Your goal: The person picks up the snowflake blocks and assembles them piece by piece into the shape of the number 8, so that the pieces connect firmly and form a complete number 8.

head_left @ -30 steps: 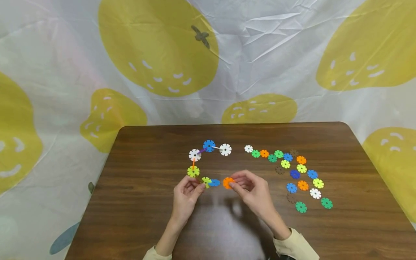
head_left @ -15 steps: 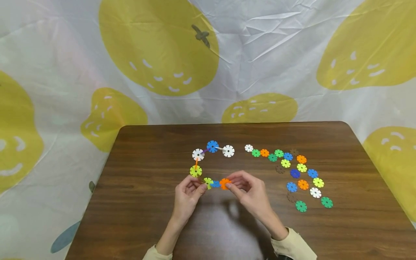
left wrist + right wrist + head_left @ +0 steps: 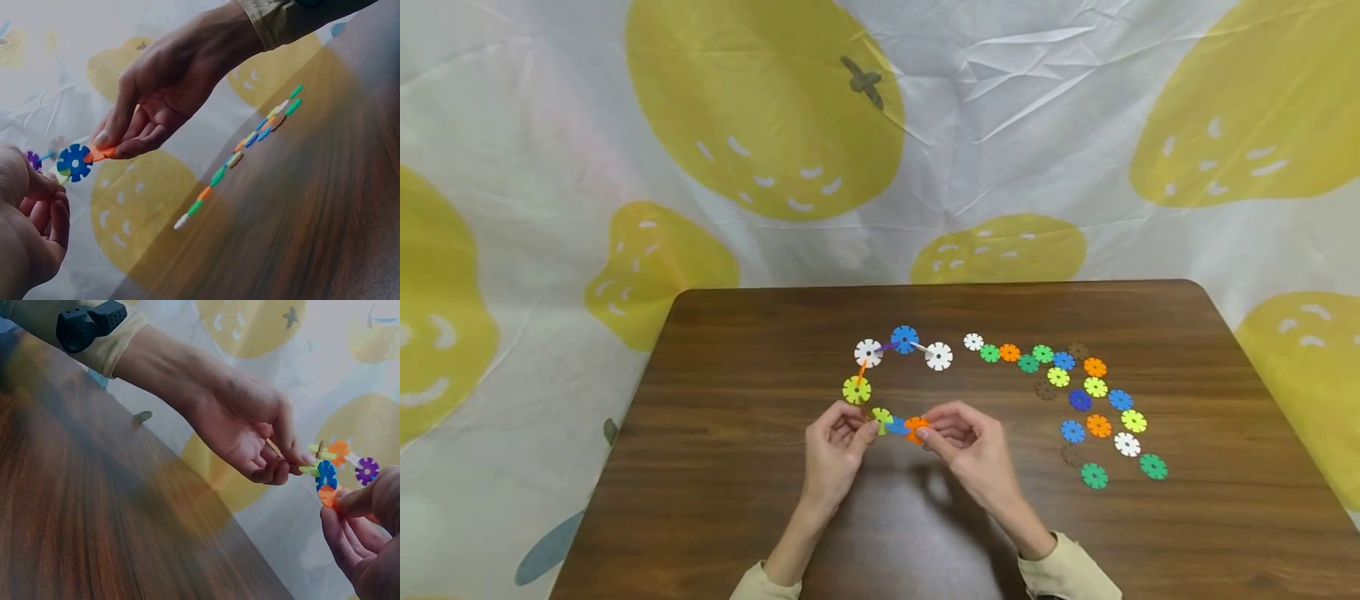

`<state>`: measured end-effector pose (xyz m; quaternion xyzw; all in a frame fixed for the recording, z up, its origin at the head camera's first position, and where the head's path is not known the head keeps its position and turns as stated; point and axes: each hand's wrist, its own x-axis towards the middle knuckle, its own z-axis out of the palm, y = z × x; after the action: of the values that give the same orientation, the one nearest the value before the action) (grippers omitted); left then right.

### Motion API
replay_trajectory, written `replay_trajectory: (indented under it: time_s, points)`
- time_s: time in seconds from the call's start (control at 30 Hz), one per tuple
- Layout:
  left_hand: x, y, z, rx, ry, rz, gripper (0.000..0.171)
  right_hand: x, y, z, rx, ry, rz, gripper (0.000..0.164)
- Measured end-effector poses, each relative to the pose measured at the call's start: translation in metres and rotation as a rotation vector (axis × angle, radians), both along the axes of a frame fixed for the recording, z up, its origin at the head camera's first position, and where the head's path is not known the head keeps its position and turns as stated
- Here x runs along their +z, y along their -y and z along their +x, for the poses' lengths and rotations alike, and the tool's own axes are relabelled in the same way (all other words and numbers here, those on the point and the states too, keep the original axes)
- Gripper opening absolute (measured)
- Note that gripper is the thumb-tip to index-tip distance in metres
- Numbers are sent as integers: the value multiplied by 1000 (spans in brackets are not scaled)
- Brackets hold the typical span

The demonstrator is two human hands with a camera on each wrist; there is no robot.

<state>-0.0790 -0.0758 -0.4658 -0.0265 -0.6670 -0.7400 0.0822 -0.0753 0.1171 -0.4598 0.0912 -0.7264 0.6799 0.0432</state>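
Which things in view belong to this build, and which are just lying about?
Belongs to the job:
Curved chain of multicoloured, notched, plastic-looking discs, in the left hand
Orange notched disc, at the chain's end, in the right hand

Lying about:
Loose multicoloured notched discs on the brown wood-grain table, possibly spares

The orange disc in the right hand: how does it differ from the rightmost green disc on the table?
The orange disc is pinched by the right hand; the green disc lies on the table. The orange disc touches a blue disc; the green disc touches none. Both have notched edges.
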Motion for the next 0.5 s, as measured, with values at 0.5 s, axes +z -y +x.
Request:
replay_trajectory:
  time_s: [0.5]
  points:
    - [-9, -15, 8, -145, 26, 38, 24, -5, 7, 1, 35, -15, -192, 19]
